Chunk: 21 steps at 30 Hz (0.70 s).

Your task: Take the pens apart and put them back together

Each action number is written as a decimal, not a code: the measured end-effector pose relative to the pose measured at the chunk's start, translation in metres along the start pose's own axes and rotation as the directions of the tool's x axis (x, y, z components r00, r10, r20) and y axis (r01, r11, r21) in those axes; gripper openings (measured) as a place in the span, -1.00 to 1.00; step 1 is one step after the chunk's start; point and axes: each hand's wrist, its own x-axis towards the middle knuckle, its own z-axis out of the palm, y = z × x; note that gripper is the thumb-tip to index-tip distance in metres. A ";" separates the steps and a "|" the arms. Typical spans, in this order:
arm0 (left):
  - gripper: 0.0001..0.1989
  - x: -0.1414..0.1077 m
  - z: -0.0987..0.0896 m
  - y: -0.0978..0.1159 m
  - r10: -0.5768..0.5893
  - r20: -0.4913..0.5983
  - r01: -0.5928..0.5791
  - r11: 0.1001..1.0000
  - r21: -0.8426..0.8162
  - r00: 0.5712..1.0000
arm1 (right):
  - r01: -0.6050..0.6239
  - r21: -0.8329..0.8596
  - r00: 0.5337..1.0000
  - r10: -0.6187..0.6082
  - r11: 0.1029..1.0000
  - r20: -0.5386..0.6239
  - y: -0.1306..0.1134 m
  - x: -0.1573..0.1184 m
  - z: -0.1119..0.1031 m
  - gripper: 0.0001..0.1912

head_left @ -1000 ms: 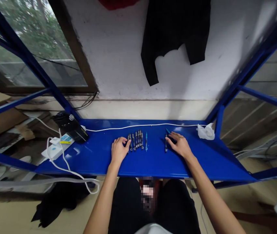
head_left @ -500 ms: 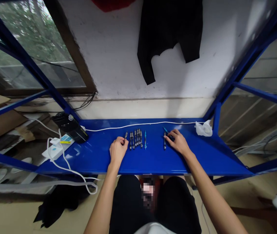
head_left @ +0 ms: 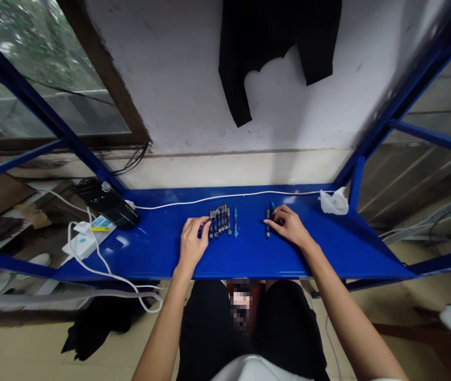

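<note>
My left hand [head_left: 195, 238] pinches a dark pen [head_left: 218, 210], tilted, its end reaching over the left side of a row of several dark pens [head_left: 222, 219]. The row lies side by side on the blue table. A light-blue pen [head_left: 236, 222] lies just right of that row. Farther right, my right hand [head_left: 287, 225] rests on the table, thumb spread from the fingers. Its thumb touches or hovers over another dark pen [head_left: 267, 227]. Beside that is a blue pen [head_left: 273, 205], mostly hidden under the fingers, which seem to rest loosely against it.
The blue table [head_left: 245, 262] stands inside a blue metal frame. A white cable [head_left: 193, 200] runs along its back. At the left are a black bottle [head_left: 106, 203] and a white power strip [head_left: 88, 238]. A crumpled white plastic bag [head_left: 334, 201] sits back right.
My left hand has turned its pen so that it leans rightward over the row. At my right hand, the thumb has spread out and the blue pen lies more nearly alongside the dark one.
</note>
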 end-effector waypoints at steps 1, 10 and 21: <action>-0.81 0.000 0.000 0.000 0.009 0.003 -0.009 1.000 -0.008 1.000 | 0.006 0.008 1.000 -0.006 1.000 0.000 -0.001 0.000 0.000 -0.47; -0.71 0.002 0.001 -0.001 0.107 -0.002 -0.107 0.994 -0.033 0.994 | 0.015 0.060 1.000 -0.015 0.998 -0.004 -0.013 0.001 -0.005 -0.55; -0.79 0.020 0.044 0.037 -0.220 -0.063 0.143 0.800 -0.583 0.974 | 0.170 0.287 0.984 -0.178 0.943 0.003 -0.090 0.043 0.039 -0.68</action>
